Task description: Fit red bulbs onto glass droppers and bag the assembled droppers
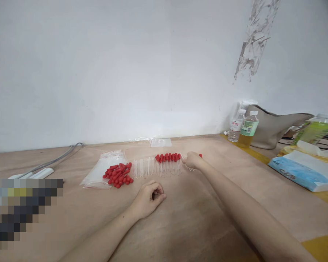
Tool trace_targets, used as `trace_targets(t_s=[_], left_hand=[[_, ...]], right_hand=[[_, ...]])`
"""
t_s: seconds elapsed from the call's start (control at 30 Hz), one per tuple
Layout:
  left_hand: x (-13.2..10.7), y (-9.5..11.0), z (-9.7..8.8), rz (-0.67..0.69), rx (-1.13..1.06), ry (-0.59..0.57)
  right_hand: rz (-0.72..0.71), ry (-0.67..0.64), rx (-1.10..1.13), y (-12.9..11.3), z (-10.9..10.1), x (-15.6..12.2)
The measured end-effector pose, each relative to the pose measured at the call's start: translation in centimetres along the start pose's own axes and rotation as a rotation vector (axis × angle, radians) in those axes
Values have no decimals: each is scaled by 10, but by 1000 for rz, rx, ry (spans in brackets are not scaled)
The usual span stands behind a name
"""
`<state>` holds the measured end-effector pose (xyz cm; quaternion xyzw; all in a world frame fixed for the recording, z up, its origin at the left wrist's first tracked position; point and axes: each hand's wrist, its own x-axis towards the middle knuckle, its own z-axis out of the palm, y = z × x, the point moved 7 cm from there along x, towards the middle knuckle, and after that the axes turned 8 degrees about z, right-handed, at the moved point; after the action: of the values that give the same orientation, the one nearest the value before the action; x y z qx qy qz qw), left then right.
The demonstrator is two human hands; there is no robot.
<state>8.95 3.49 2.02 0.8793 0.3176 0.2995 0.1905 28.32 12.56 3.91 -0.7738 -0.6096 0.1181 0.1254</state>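
My left hand (150,196) rests on the brown table (180,218), fingers curled into a loose fist; whether anything is inside is hidden. My right hand (192,160) reaches far forward and closes on the right end of a row of clear glass dropper tubes (144,168) lying side by side. Several tubes in the row carry red rubber bulbs (168,157). A loose pile of red bulbs (119,175) lies left of the row, partly on clear plastic bags (98,173).
Another clear bag (160,142) lies near the wall. Two drink bottles (243,127), a beige bag (276,127), a green bottle (313,131) and a blue tissue pack (303,171) stand at the right. A power strip with grey cable (32,174) lies at the left.
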Motion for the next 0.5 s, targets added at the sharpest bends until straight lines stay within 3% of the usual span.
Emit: trace_targets(t_s=[0.2,0.33,0.4,0.5], left_hand=[[0,3,-1,3,35,24],[-2,8,0,11,62,62],[-1,7,-13,5,149,149],[4,-7,-56,-54,375,303]], right_hand=[[-334,-190,-66,11,14,-60],[-394,-122,-3,16,22,-70],[-369,-36,66,16,23,-70],[-331,45,90,14,28,-74]])
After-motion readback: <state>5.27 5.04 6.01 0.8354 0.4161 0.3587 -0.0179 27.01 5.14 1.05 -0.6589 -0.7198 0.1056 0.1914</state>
